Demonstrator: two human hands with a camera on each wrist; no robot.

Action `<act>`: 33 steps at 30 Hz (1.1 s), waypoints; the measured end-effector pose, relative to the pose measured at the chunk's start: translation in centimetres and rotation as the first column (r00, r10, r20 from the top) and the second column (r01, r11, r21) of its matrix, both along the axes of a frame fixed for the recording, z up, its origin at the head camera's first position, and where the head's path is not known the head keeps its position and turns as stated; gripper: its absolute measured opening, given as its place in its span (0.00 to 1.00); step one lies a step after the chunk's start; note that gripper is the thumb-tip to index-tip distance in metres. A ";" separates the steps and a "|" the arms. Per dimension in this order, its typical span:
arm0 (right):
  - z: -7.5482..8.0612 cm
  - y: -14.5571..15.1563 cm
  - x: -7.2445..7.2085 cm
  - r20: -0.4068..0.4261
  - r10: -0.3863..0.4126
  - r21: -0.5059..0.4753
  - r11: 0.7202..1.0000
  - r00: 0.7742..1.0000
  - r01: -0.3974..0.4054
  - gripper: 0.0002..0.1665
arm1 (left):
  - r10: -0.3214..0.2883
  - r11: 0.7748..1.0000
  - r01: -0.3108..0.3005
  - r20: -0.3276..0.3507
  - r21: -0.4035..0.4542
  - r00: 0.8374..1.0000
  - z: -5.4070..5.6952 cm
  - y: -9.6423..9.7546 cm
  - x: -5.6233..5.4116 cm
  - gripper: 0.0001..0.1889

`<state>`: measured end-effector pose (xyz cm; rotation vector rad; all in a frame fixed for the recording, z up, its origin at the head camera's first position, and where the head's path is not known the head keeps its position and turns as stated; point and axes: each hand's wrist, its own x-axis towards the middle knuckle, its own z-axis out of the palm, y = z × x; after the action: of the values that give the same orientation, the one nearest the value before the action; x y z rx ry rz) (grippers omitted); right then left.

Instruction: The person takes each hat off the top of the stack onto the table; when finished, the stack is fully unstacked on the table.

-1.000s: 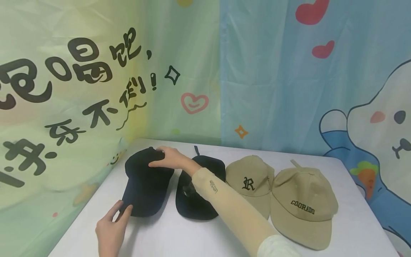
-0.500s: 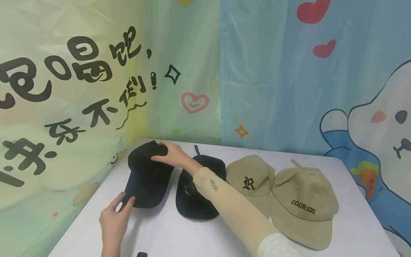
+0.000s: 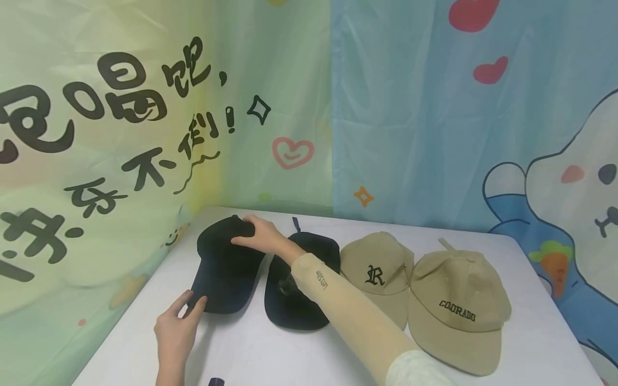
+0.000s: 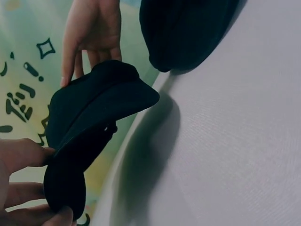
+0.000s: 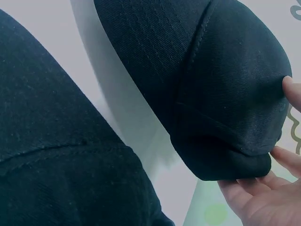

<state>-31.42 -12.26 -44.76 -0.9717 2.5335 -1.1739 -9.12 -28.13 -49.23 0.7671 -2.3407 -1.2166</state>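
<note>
A plain black baseball cap [image 3: 229,265] is held off the left end of the table, its shadow falling below it in the left wrist view. My left hand [image 3: 177,327] pinches the left edge of its brim between thumb and fingers. At the back, my right hand [image 3: 260,234] grips the crown, thumb on the near side, fingers behind and under it in the right wrist view [image 5: 268,197]. Just right of this cap lies a second black cap [image 3: 294,311], partly covered by my right forearm.
Two beige caps sit farther right on the white table [image 3: 270,359]: one with an R [image 3: 376,257], one lettered COLORADO [image 3: 458,295]. A small dark object [image 3: 216,381] shows at the bottom edge. Printed curtains [image 3: 405,107] stand behind and left.
The held black cap has shifted up and right along with both hands. A small dark object has come into view at the bottom edge. The other caps stay put.
</note>
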 end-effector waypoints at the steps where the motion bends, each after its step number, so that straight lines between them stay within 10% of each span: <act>1: -0.1 0.0 0.0 0.004 0.001 0.001 1.000 1.000 -0.001 0.48 | -0.001 1.000 0.001 0.005 0.002 1.000 0.0 0.0 0.0 0.30; 33: -2.2 -0.4 0.1 0.073 -0.049 0.024 0.999 0.996 0.048 0.44 | -0.020 1.000 0.020 0.056 0.004 0.998 -1.1 -0.3 -0.1 0.31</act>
<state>-31.30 -12.61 -47.01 -0.8502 2.5196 -1.1700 -9.24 -28.40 -50.36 0.7907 -2.3965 -1.2233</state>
